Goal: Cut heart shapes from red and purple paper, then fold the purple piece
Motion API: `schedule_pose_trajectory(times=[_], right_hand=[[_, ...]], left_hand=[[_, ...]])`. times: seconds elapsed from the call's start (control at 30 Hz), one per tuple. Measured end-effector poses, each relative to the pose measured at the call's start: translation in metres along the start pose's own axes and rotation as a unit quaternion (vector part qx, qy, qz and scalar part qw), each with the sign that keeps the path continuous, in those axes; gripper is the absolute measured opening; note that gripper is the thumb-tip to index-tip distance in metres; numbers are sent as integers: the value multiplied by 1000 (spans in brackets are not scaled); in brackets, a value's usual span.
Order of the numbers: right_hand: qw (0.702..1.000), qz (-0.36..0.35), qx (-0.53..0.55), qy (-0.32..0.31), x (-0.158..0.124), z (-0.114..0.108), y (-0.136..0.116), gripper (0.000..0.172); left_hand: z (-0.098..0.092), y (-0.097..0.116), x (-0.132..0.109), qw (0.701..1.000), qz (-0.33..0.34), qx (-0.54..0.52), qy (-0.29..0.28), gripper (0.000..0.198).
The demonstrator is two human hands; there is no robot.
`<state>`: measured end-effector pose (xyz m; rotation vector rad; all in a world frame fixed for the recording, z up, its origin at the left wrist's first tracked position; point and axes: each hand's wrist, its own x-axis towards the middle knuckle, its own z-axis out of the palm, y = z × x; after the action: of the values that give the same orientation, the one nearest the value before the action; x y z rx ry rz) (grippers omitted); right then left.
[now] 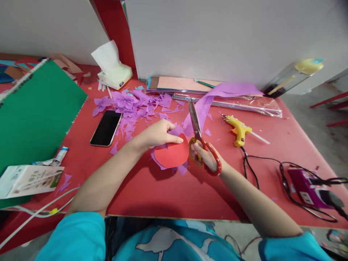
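My left hand [159, 133] pinches a rounded red paper template [172, 155] stacked on purple paper [179, 167], holding both just above the red table [168, 195]. My right hand [204, 156] grips red-and-yellow scissors [199, 139] by their handles, with the blades pointing up and away, close together, just right of the paper. A long purple paper strip [214, 96] lies behind the scissors.
Purple paper scraps and flowers [136, 105] litter the table's back. A black phone [106, 127], tissue box [114, 74], green board [32, 112], yellow glue gun [239, 129] with its black cord, a purple power strip [308, 187] and wrapped paper rolls [228, 101] surround the hands.
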<state>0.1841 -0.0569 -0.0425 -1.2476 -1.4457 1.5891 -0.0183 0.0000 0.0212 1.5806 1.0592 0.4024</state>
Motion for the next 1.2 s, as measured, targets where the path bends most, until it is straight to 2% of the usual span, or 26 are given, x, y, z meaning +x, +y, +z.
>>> schedule_pose_trajectory(times=[0.13,0.33,0.47,0.53,0.67,0.83,0.93,1.0,1.1,1.2], right_hand=[[1000,-2,12,5,2,6,-13,39],[985,-5,174,23,7,21,-6,34],[970,0,239,40,12,21,-3,38],[959,29,282,5,14,18,-5,49],[938,82,319,-112,14,12,-11,72],[919,83,314,-225,11,9,-12,90],[911,72,307,-266,9,10,-13,94],[921,66,294,-246,8,12,-15,86],[961,36,238,-132,10,18,-19,51],[979,-7,202,-39,13,23,-24,28]], left_hand=[[5,1,2,998,31,43,21,27],[12,1,4,984,78,123,104,36],[12,2,4,984,84,89,128,35],[10,2,4,980,98,72,159,35],[7,2,3,967,112,49,225,26],[5,-1,4,962,109,-53,243,21],[7,-4,6,952,110,-132,251,24],[8,-6,8,946,108,-164,259,25],[10,-7,10,939,106,-183,272,25],[15,-7,11,936,106,-179,285,25]])
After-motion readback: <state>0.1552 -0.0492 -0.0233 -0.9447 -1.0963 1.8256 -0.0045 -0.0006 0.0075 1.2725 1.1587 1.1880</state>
